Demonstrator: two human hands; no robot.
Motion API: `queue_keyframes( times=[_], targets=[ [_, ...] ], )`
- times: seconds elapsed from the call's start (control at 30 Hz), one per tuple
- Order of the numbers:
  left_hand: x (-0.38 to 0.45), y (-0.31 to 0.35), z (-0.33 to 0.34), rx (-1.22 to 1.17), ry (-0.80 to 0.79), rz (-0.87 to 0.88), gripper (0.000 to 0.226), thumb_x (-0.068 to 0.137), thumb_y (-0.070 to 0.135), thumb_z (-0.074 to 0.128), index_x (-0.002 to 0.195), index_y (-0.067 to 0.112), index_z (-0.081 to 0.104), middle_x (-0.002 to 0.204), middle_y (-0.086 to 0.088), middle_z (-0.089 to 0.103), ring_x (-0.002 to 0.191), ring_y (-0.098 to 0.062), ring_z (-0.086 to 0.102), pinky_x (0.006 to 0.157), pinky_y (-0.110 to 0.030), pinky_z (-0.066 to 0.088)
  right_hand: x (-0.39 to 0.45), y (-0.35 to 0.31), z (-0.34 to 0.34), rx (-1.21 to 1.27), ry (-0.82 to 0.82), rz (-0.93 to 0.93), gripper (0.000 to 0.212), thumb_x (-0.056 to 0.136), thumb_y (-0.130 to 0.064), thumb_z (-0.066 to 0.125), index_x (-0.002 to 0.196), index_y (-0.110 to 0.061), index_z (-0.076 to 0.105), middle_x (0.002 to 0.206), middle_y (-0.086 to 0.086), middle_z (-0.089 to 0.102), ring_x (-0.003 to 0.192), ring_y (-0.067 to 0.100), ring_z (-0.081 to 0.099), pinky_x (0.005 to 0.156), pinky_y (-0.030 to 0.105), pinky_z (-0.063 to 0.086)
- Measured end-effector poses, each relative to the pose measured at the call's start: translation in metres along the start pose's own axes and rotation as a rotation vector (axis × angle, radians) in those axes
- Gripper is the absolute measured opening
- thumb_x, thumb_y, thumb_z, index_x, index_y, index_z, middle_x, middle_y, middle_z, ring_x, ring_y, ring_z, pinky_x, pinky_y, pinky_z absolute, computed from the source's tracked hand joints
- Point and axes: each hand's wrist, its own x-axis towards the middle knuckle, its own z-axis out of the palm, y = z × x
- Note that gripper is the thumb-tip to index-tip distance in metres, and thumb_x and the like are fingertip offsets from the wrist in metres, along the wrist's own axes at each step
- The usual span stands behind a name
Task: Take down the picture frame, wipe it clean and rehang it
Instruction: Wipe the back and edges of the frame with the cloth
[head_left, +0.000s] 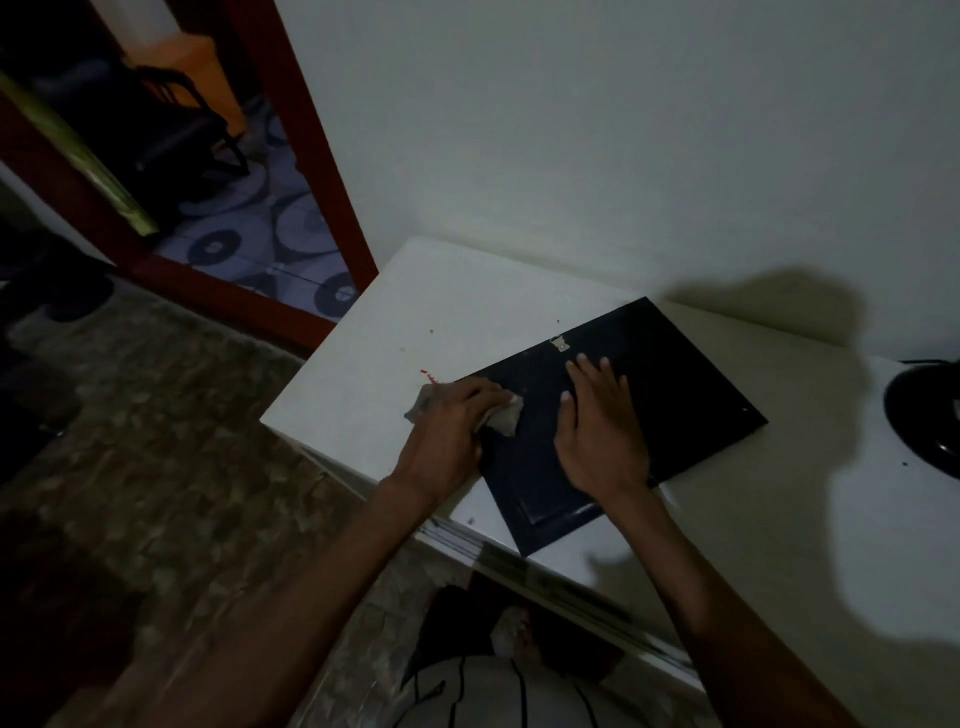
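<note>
A white desk (519, 312) fills the centre and right of the view, and the dark frame (675, 395) lies on it back-up at centre, one corner past the near edge. The right hand (597, 431) presses flat on the frame with fingers straight; just left, the left hand (452, 426) grips a crumpled cloth (501, 421) against the frame's left edge.

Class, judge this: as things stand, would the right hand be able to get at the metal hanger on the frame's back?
Probably yes. The right hand lies flat on the frame, and the hanger sits uncovered just beyond its fingers.
</note>
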Motion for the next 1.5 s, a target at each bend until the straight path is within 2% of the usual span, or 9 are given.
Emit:
queue_keyframes(
  times=[0.13, 0.23, 0.4, 0.67, 0.83, 1.07, 1.2, 1.33, 1.5],
  targets=[
    [-0.026, 0.001, -0.001, -0.001, -0.003, 0.040, 0.059, 0.062, -0.018, 0.071, 0.116, 0.005, 0.071, 0.122, -0.015, 0.066, 0.116, -0.028, 0.061, 0.106, -0.017, 0.031, 0.001, -0.001, 0.001, 0.040, 0.009, 0.007, 0.046, 0.105, -0.025, 0.032, 0.148, -0.010, 0.041, 0.159, 0.006, 0.032, 0.152, 0.024, 0.015, 0.125, 0.040, 0.007],
    [-0.022, -0.002, -0.005, 0.094, -0.030, 0.071, 0.060, 0.061, -0.013, 0.076, 0.116, 0.009, 0.072, 0.119, -0.012, 0.066, 0.107, -0.027, 0.064, 0.094, -0.025, 0.044, -0.004, -0.002, -0.001, 0.079, 0.032, -0.003, 0.045, 0.104, -0.024, 0.037, 0.146, -0.010, 0.043, 0.157, 0.006, 0.036, 0.151, 0.025, 0.016, 0.125, 0.041, 0.003],
    [0.035, -0.010, -0.012, 0.141, 0.033, -0.083, 0.048, 0.076, -0.004, 0.067, 0.121, 0.012, 0.069, 0.119, -0.008, 0.061, 0.103, -0.029, 0.061, 0.083, -0.040, 0.053, -0.015, 0.008, -0.006, -0.004, 0.016, 0.003, 0.045, 0.104, -0.026, 0.035, 0.146, -0.014, 0.042, 0.157, 0.003, 0.036, 0.151, 0.022, 0.018, 0.124, 0.044, -0.001],
    [-0.001, -0.011, -0.003, 0.037, 0.094, 0.037, 0.056, 0.066, -0.022, 0.066, 0.114, 0.006, 0.072, 0.116, -0.010, 0.069, 0.108, -0.026, 0.064, 0.098, -0.023, 0.042, -0.015, 0.007, -0.006, 0.045, 0.041, 0.028, 0.042, 0.104, -0.022, 0.035, 0.144, -0.013, 0.046, 0.157, 0.002, 0.037, 0.151, 0.020, 0.019, 0.125, 0.041, 0.003],
    [-0.036, -0.010, 0.001, -0.044, 0.099, -0.037, 0.053, 0.069, -0.017, 0.071, 0.118, 0.005, 0.070, 0.120, -0.010, 0.067, 0.112, -0.027, 0.063, 0.097, -0.041, 0.051, -0.015, 0.007, -0.005, 0.060, 0.065, 0.019, 0.041, 0.104, -0.021, 0.034, 0.142, -0.013, 0.048, 0.156, 0.002, 0.039, 0.150, 0.022, 0.021, 0.125, 0.041, 0.005],
    [0.012, -0.001, 0.001, 0.002, 0.248, -0.102, 0.058, 0.073, -0.014, 0.060, 0.123, 0.013, 0.068, 0.123, -0.003, 0.065, 0.111, -0.018, 0.061, 0.097, -0.030, 0.050, -0.018, 0.006, -0.004, 0.099, 0.105, 0.007, 0.038, 0.104, -0.017, 0.037, 0.138, -0.008, 0.053, 0.153, 0.004, 0.043, 0.149, 0.022, 0.025, 0.125, 0.040, 0.007],
    [0.055, 0.010, 0.009, 0.088, 0.071, -0.032, 0.049, 0.078, -0.004, 0.063, 0.121, 0.016, 0.069, 0.125, -0.002, 0.066, 0.112, -0.021, 0.062, 0.094, -0.035, 0.051, -0.020, 0.006, -0.006, 0.133, 0.099, 0.017, 0.040, 0.104, -0.017, 0.036, 0.141, -0.010, 0.049, 0.154, 0.005, 0.042, 0.150, 0.020, 0.022, 0.125, 0.042, 0.009],
    [0.044, 0.012, 0.015, 0.100, 0.012, 0.060, 0.043, 0.074, -0.010, 0.067, 0.112, 0.009, 0.073, 0.116, -0.009, 0.071, 0.107, -0.022, 0.066, 0.097, -0.027, 0.047, -0.022, 0.003, -0.008, 0.230, 0.169, 0.085, 0.042, 0.103, -0.016, 0.040, 0.145, -0.016, 0.041, 0.154, 0.009, 0.040, 0.140, 0.010, 0.013, 0.119, 0.052, 0.027],
    [0.005, 0.009, 0.009, 0.071, -0.045, 0.099, 0.048, 0.075, -0.013, 0.069, 0.118, 0.009, 0.071, 0.124, -0.007, 0.068, 0.119, -0.020, 0.061, 0.106, -0.030, 0.044, -0.023, 0.001, -0.009, 0.237, 0.165, 0.087, 0.043, 0.102, -0.013, 0.041, 0.144, -0.016, 0.043, 0.153, 0.011, 0.041, 0.145, 0.032, 0.026, 0.115, 0.057, 0.033]
  ],
)
